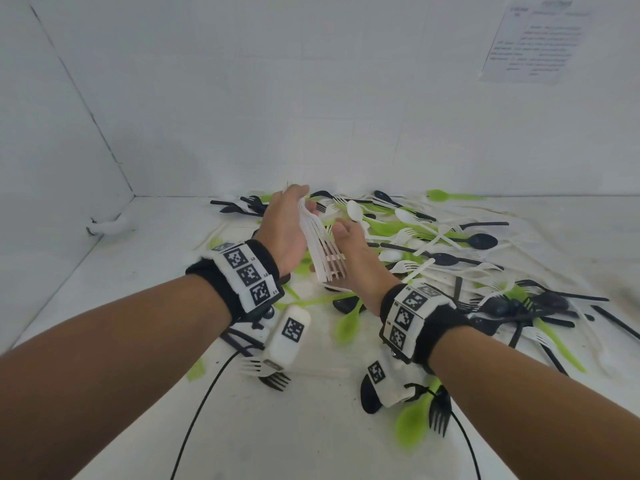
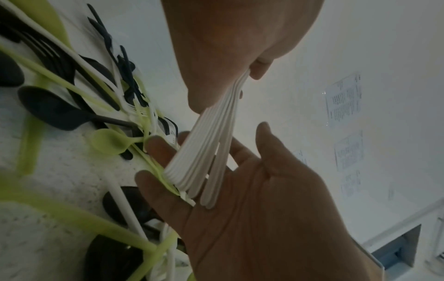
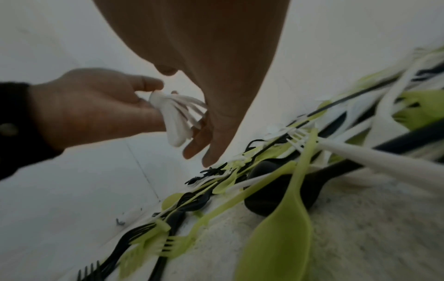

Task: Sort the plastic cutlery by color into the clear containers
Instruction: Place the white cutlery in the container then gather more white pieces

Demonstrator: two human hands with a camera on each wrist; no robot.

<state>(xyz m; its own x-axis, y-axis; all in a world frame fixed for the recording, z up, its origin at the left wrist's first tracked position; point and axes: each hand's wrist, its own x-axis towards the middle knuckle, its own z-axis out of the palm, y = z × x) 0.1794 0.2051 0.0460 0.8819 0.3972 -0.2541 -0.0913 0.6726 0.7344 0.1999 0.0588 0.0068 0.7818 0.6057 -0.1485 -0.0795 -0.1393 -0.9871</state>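
Observation:
My left hand is raised above the pile and grips a fanned bundle of white forks, thumb on one side and fingers on the other. In the left wrist view the bundle runs from that pinch down to my right hand. My right hand is flat with straight fingers, its palm against the tine end of the bundle. The right wrist view has the left hand holding the white bundle beside my right hand.
Mixed black, green and white cutlery lies spread over the white table, mostly centre and right. A green spoon and a black fork lie near my right wrist. White walls enclose the back and left; a printed sheet hangs top right.

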